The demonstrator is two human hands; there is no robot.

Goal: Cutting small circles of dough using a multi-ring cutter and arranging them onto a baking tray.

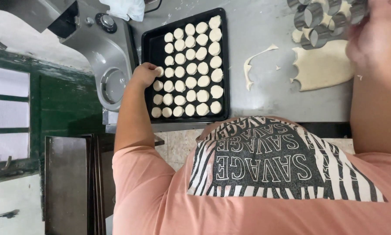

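The grey tabletop (265, 100) fills the upper middle of the head view, dusted with a little flour. At its left end stands a grey machine (104, 56) with a round dial on top and a round opening in its side. Below that, off the tabletop, a stack of dark empty trays (69, 182) stands on edge against a green wall.

On the tabletop, just beside the machine, lies a black baking tray (148, 43), nearly filled with neat rows of small pale dough rounds (191, 69). Well to the right lies a rolled sheet of dough (323, 65), its upper edge scalloped where rounds have been cut out. Above it sits a multi-ring metal cutter (319, 19), resting on more dough. Between tray and sheet lies a thin curved dough scrap (250, 69), with a few crumbs near it.

The left hand (144, 74) reaches over the tray's left edge, its grip pinched on a single dough round (159, 71) at the near end of the leftmost row, touching or just above the tray floor. The right hand (371, 37) is at the far right, blurred, near the cutter and above the dough sheet; I cannot tell whether its grip is apart or together, or whether it touches the cutter.
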